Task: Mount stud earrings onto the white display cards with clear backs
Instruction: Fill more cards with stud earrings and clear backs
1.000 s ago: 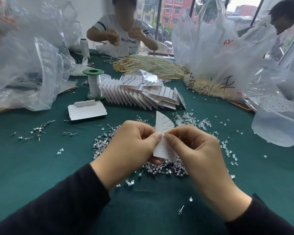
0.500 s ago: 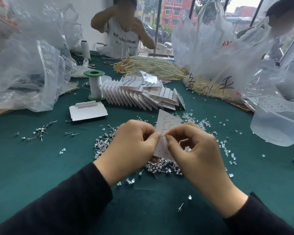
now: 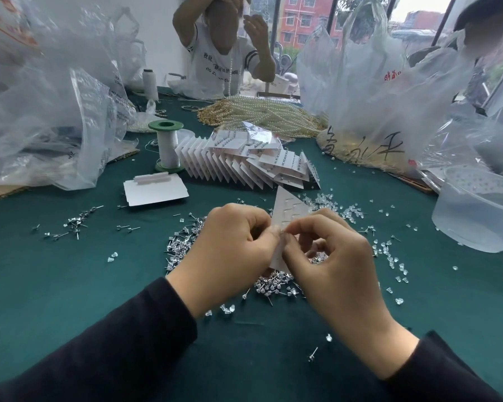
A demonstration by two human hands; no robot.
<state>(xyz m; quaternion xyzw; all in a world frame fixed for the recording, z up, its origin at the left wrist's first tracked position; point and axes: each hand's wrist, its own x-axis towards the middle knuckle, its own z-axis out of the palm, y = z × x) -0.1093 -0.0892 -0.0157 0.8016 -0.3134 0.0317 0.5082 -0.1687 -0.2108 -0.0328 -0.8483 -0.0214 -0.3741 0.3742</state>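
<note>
Two hands (image 3: 230, 250) (image 3: 334, 265), one held card (image 3: 288, 206), one spool (image 3: 167, 146)

Spool (image 3: 166, 146) left of stacked cards (image 3: 244, 163) (pearls (image 3: 259, 114) behind).

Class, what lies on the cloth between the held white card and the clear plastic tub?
Scattered clear backs on the green cloth, shown in the head view.

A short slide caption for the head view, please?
Left hand and right hand pinch a white display card above loose stud earrings.
</note>
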